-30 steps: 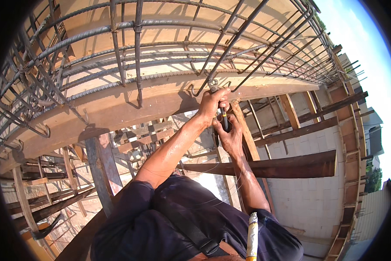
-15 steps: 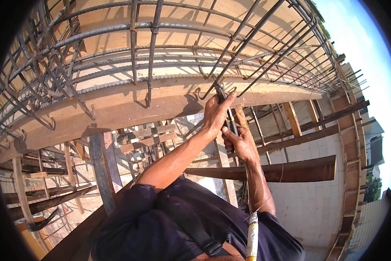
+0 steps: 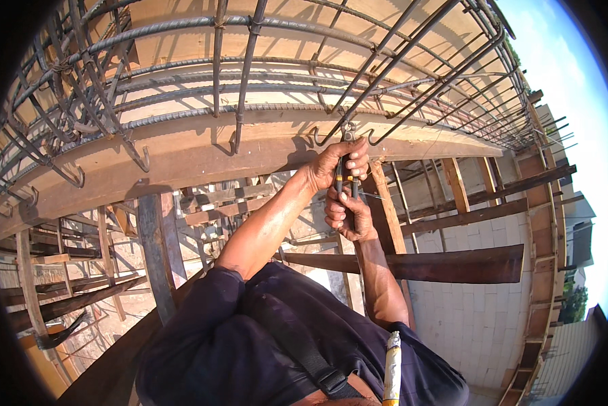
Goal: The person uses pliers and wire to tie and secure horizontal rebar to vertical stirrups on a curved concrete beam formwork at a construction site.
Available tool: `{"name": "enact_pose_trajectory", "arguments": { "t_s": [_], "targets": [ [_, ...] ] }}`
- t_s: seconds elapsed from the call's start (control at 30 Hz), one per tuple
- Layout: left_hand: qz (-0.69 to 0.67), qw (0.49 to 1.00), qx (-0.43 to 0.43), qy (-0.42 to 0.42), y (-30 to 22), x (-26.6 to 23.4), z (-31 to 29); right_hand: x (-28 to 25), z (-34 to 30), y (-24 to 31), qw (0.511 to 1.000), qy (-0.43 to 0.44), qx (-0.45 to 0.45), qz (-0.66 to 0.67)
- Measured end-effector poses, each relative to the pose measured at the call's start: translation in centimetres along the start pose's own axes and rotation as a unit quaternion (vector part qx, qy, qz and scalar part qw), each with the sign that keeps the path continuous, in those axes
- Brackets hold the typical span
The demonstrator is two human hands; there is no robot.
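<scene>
A pair of pliers (image 3: pixel 348 130) with dark, yellow-banded handles points its metal head up at the lower ends of the hooked steel bars. My left hand (image 3: pixel 343 161) is closed round the pliers just below the head. Under it, my right hand (image 3: pixel 349 214) grips the lower part of the handles. The jaws are beside a slanting rebar (image 3: pixel 392 65); whether they bite on wire there is too small to tell. Hooked bar ends (image 3: pixel 319 137) curl on either side of the pliers.
A rebar cage (image 3: pixel 182 84) spans the top, before plywood. Below it runs a long timber beam (image 3: pixel 250 157). Wooden props (image 3: pixel 158 250) stand lower left. A dark plank (image 3: pixel 453 264) juts to the right, over a pale block wall (image 3: pixel 469 318). A cigarette (image 3: pixel 392 369) sticks up at the lower edge.
The pliers have turned more upright, with both handles now showing. My left fingers have wrapped round them, and my right hand has shifted left. The view has moved slightly.
</scene>
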State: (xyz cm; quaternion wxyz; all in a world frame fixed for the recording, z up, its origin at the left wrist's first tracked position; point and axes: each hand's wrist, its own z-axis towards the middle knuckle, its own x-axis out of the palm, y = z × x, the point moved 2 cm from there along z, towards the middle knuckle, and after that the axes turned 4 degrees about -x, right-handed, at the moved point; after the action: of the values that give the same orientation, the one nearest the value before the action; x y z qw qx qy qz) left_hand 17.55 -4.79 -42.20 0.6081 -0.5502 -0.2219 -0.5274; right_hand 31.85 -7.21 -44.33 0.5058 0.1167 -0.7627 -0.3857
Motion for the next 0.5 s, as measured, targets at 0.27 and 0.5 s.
{"name": "enact_pose_trajectory", "arguments": {
  "t_s": [0.27, 0.5],
  "targets": [
    [0.060, 0.958, 0.067, -0.273, 1.2, 2.5, 1.4, 1.8, -4.5, 1.9, 0.746, -0.330, -0.064, -0.574],
    [0.112, 0.903, 0.130, -0.394, 2.8, 3.0, 2.5, -0.6, -4.0, 0.7, 0.467, -0.368, -0.174, -0.785]
  ]
}}
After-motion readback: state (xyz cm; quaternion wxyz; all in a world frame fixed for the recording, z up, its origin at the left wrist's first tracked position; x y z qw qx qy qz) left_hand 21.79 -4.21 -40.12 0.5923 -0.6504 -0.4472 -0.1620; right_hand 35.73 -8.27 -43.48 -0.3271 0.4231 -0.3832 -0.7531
